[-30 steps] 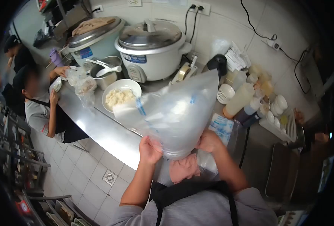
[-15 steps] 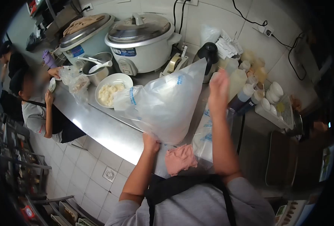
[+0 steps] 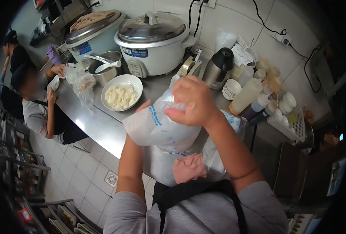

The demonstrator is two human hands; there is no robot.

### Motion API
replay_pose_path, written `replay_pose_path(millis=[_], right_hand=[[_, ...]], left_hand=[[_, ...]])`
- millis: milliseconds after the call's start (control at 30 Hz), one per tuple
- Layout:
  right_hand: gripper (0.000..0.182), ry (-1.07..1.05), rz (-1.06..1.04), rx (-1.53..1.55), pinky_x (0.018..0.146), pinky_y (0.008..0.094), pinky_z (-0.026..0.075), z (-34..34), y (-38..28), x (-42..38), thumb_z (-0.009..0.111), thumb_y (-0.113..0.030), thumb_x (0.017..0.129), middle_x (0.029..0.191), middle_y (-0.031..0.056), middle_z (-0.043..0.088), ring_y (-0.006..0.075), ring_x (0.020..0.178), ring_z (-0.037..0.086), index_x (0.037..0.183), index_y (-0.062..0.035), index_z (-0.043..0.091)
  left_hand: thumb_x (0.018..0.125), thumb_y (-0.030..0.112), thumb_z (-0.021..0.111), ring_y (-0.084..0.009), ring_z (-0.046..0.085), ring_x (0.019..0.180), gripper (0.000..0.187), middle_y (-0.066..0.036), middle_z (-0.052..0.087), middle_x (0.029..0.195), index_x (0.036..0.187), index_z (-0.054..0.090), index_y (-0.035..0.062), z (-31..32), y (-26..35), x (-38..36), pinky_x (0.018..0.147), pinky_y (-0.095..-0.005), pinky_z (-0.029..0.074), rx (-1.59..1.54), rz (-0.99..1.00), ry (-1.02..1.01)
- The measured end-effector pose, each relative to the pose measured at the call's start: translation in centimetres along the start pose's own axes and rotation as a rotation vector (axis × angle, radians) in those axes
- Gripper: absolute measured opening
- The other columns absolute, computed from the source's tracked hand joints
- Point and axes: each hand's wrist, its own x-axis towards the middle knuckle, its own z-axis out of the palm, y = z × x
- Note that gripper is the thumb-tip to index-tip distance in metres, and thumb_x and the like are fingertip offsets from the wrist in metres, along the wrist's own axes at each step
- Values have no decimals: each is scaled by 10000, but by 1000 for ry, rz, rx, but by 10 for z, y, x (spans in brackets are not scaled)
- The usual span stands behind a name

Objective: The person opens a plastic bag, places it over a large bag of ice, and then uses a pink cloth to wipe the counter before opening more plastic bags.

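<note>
1. Being gripped by the right hand [image 3: 194,101]: the gathered upper part of a translucent plastic bag [image 3: 169,134], pinched between thumb and curled fingers.
2. Left hand [image 3: 142,106] is mostly hidden behind the bag; only a small part is seen past its far left edge. Whether it is open or closed cannot be told.
3. Bag is held at the near part of the metal surface [image 3: 97,126], in front of the body. Loose end with blue print is spread toward the left; contents cannot be made out.
4. Pink cloth [image 3: 189,167] is laid on the surface, just on the near side of the bag. Flat plastic packaging [image 3: 216,154] is laid right of the cloth, by the right forearm.
5. White bowl [image 3: 136,82] is set just beyond the bag's printed end; rice [image 3: 120,97] is contained in it.
6. Rice cooker [image 3: 157,58] is seated behind the bowl, lid on. Metal pot [image 3: 104,78] is placed left of the cooker, with white-handled utensils resting in it.
7. Thermos [image 3: 218,68] is stood beyond the right hand; stacked small bowls [image 3: 232,89] and bottles [image 3: 246,95] are grouped right of it.
8. Far left: a small pale item [image 3: 54,83] is held by a co-worker's hand [image 3: 51,96]; too small to identify.
</note>
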Motion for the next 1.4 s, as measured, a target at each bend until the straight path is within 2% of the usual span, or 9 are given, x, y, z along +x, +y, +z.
replay_pose_path(millis=[233, 400, 600, 767, 867, 1067, 1133, 1333, 1400], right_hand=[[457, 133, -123, 59, 781, 349, 403, -1, 23, -21, 666, -382, 604, 981, 140, 516, 283, 912, 504, 892, -47, 549], [916, 162, 564, 292, 965, 375, 250, 79, 50, -190, 684, -347, 589, 1260, 192, 323, 327, 1159, 332, 1292, -19, 198], [970, -170, 755, 105, 989, 376, 221, -6, 43, -167, 714, -177, 525, 1302, 199, 265, 335, 1204, 264, 1309, -52, 157], [991, -39, 408, 320, 1000, 334, 183, -19, 26, -94, 684, -227, 553, 1339, 183, 199, 278, 1242, 203, 1319, -28, 87], [1002, 348, 514, 654, 994, 305, 163, 56, 49, -136, 657, -345, 611, 1351, 163, 174, 231, 1238, 200, 1320, -3, 36], [1035, 36, 636, 231, 995, 360, 190, 60, 29, -201, 628, -533, 616, 1290, 252, 234, 361, 1214, 223, 1286, 52, 100], [990, -262, 880, -75, 979, 413, 204, 65, 3, -241, 637, -496, 616, 1266, 260, 256, 401, 1184, 242, 1269, 53, 135], [309, -455, 448, -190, 771, 383, 339, 22, -74, -273, 564, -224, 691, 973, 51, 478, 233, 952, 433, 990, -149, 542], [203, -390, 424, -177, 749, 372, 347, 24, -71, -284, 555, -202, 699, 923, 33, 493, 220, 923, 445, 893, -145, 576]], left_hand=[[829, 174, 433, -223, 542, 828, 309, -138, 533, 982, 1076, 450, -10, -74, -77, 20, 709, -333, 465, -61, 147, -89], [817, 147, 457, -210, 538, 803, 296, -132, 534, 959, 1068, 451, -11, -90, -106, 18, 682, -325, 466, 99, 414, 132], [794, 342, 504, -175, 498, 884, 478, -120, 503, 990, 1127, 387, 20, -65, -76, -15, 693, -257, 408, 1208, 221, 433], [756, 452, 514, -189, 396, 1022, 648, -108, 379, 1142, 1228, 285, 71, -19, -20, -2, 785, -288, 368, 469, 481, -102], [754, 383, 516, -187, 413, 975, 582, -107, 400, 1099, 1190, 312, 55, -50, -51, 20, 764, -286, 375, 231, 289, -95], [751, 246, 520, -183, 447, 882, 454, -107, 443, 1011, 1115, 365, 25, -76, -114, 17, 722, -282, 389, 187, 231, 35], [749, 201, 522, -182, 459, 851, 413, -106, 457, 982, 1090, 382, 14, -77, -116, 6, 708, -280, 393, 352, 263, 131], [724, 76, 535, -143, 422, 736, 330, -79, 456, 888, 1034, 440, 11, -54, -143, -74, 661, -301, 372, 1428, 718, 474], [675, 161, 603, -219, 463, 737, 318, -99, 495, 860, 948, 510, 26, -57, -174, -95, 683, -312, 371, 1690, 608, 74]])
